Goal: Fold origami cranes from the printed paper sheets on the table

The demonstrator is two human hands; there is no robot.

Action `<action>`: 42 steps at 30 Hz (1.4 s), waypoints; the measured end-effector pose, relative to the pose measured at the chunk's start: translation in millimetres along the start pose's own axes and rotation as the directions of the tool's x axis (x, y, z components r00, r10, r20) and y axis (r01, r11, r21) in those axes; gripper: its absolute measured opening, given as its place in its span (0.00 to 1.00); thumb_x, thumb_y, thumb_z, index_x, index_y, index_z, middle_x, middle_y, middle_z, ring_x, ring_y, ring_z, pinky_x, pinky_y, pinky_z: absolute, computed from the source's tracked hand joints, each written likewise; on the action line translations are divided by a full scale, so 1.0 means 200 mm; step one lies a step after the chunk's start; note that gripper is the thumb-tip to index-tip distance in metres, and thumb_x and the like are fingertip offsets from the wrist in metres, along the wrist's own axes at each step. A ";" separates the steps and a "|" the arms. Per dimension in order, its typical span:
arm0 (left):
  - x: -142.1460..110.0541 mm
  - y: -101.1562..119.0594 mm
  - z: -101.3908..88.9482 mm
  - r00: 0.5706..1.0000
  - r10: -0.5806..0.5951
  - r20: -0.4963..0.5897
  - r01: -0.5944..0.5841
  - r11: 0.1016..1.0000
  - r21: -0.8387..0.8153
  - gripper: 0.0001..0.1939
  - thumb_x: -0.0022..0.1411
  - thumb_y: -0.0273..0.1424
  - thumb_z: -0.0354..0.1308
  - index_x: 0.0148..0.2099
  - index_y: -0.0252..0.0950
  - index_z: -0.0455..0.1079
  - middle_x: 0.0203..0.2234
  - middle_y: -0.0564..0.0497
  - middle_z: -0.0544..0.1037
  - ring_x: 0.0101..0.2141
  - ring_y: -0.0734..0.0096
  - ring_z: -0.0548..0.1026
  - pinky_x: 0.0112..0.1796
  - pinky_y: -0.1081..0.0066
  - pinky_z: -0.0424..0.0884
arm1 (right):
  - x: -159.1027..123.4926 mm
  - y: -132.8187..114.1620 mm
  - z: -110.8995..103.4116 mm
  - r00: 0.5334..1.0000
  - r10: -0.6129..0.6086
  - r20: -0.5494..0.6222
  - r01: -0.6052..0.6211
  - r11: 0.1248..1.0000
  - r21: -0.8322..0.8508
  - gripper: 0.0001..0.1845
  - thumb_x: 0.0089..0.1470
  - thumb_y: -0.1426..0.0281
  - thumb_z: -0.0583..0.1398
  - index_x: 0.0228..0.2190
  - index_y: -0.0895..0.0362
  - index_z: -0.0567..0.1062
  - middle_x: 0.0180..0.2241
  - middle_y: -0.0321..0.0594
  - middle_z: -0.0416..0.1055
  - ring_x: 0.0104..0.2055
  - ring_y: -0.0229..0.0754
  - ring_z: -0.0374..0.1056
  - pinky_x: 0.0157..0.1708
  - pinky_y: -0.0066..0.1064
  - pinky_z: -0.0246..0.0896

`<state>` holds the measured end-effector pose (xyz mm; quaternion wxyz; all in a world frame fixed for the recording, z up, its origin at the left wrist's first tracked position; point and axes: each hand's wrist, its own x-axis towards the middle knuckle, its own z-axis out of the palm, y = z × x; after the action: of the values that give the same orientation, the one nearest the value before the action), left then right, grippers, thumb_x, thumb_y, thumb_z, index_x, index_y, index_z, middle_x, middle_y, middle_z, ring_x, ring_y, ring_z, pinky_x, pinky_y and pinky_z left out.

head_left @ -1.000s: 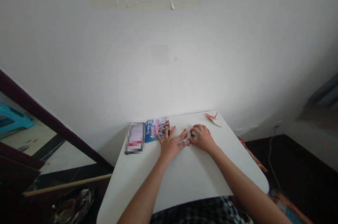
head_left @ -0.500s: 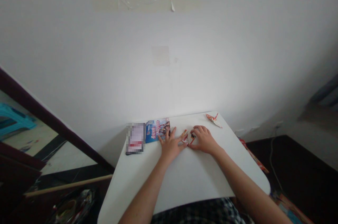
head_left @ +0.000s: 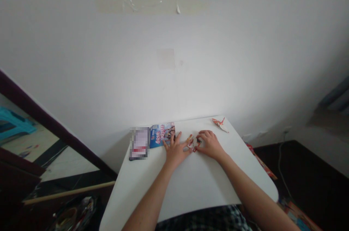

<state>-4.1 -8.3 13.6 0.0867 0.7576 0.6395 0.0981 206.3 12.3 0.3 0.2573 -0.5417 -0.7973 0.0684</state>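
A small folded piece of patterned paper [head_left: 191,144], white with red and orange, lies between my two hands on the table. My left hand [head_left: 174,152] has its thumb and forefinger on the paper's left part, while its other fingers spread over the table and the edge of a blue printed booklet [head_left: 159,135]. Curled fingers of my right hand [head_left: 209,144] pinch the paper's right side, where a dark patch shows. Part of the paper is hidden under the fingers. Farther right, near the back edge, sits a folded paper crane [head_left: 219,123] in red and white.
A phone-like dark-edged item [head_left: 140,143], blurred out, lies left of the booklet on the white table [head_left: 191,187]. The wall [head_left: 191,85] stands right behind the table. On the floor at left are a bag of odds and ends [head_left: 72,216] and a wooden stick [head_left: 71,192].
My right fingers have closed in slightly on the paper, and a red bit of it now shows between the thumbs. My left hand has barely moved.
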 end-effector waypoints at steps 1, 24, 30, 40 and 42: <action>0.00 0.00 0.00 1.000 0.003 -0.004 -0.003 1.000 -0.002 0.26 0.61 0.57 0.53 0.62 0.73 0.62 0.72 0.61 0.51 0.71 0.38 0.41 0.60 0.26 0.29 | 0.00 -0.01 0.00 1.000 0.003 -0.005 -0.003 1.000 -0.010 0.23 0.48 0.58 0.68 0.46 0.49 0.77 0.54 0.43 0.70 0.58 0.52 0.61 0.59 0.46 0.58; 0.02 -0.01 0.00 1.000 0.018 0.017 -0.018 0.999 -0.037 0.26 0.59 0.57 0.56 0.60 0.72 0.65 0.72 0.61 0.51 0.71 0.39 0.41 0.60 0.24 0.33 | 0.08 -0.05 0.03 0.987 0.135 -0.092 -0.144 0.985 -0.094 0.04 0.57 0.67 0.62 0.35 0.50 0.78 0.45 0.40 0.75 0.52 0.49 0.64 0.49 0.40 0.59; 0.02 0.00 0.00 1.000 0.010 0.030 -0.010 1.000 -0.021 0.26 0.60 0.57 0.56 0.61 0.70 0.65 0.72 0.59 0.51 0.71 0.41 0.41 0.61 0.26 0.32 | 0.09 -0.06 0.04 0.982 0.164 -0.095 -0.174 0.978 -0.115 0.05 0.58 0.68 0.60 0.37 0.51 0.77 0.45 0.41 0.74 0.51 0.50 0.64 0.49 0.40 0.59; 0.00 -0.02 0.03 0.997 0.056 -0.046 -0.056 0.998 0.009 0.29 0.62 0.55 0.54 0.65 0.71 0.57 0.71 0.57 0.54 0.71 0.39 0.44 0.60 0.23 0.32 | 0.08 0.01 0.07 0.986 0.134 -0.100 -0.135 0.991 -0.011 0.07 0.62 0.67 0.59 0.40 0.51 0.78 0.46 0.42 0.74 0.51 0.49 0.63 0.52 0.42 0.58; -0.01 -0.02 0.03 0.996 0.061 -0.063 -0.060 0.998 0.015 0.30 0.62 0.55 0.55 0.65 0.71 0.57 0.71 0.55 0.55 0.70 0.39 0.45 0.60 0.23 0.33 | 0.07 0.02 0.07 0.988 0.114 -0.103 -0.110 0.993 0.046 0.08 0.62 0.67 0.59 0.41 0.50 0.78 0.46 0.42 0.74 0.51 0.49 0.64 0.52 0.42 0.59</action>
<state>-6.3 -9.0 6.3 0.0585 0.7737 0.6193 0.1205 197.9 29.2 -8.5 0.3056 -0.5831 -0.7495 0.0699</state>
